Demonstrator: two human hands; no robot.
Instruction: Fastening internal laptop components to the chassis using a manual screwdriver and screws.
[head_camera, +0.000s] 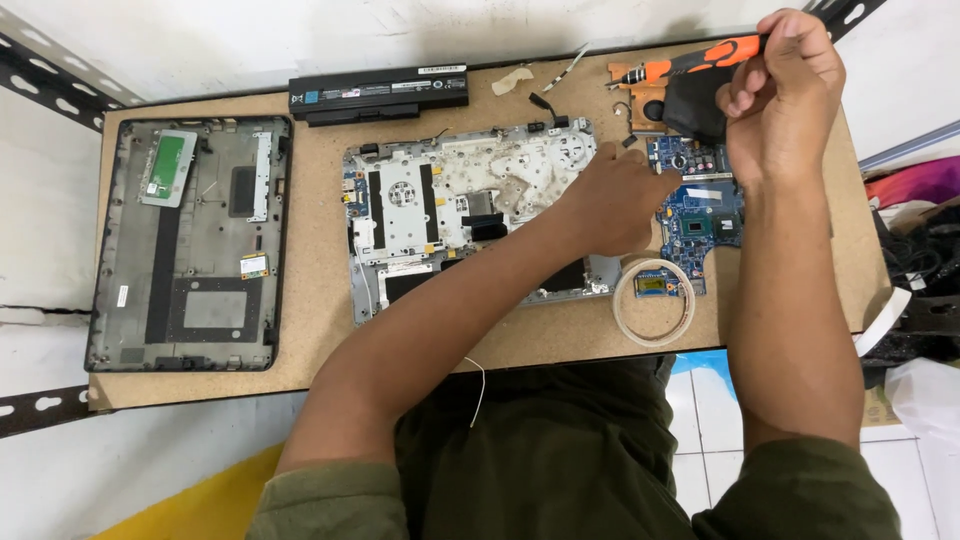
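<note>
An opened silver laptop chassis (450, 215) lies in the middle of a small brown table (310, 260). Right of it sits a blue motherboard (700, 215). My left hand (615, 195) rests with curled fingers at the motherboard's left edge, over the chassis's right side; what its fingertips hold is hidden. My right hand (780, 90) is raised at the far right, shut on an orange and black screwdriver (690, 62) whose tip points left, with a black fan part (693, 108) right beneath it.
A black laptop bottom cover (190, 245) lies at the left. A black battery (380, 95) sits at the back edge. A roll of tape (654, 302) lies near the front right. A copper heatsink (635, 100) rests at the back right. Clutter stands beyond the right edge.
</note>
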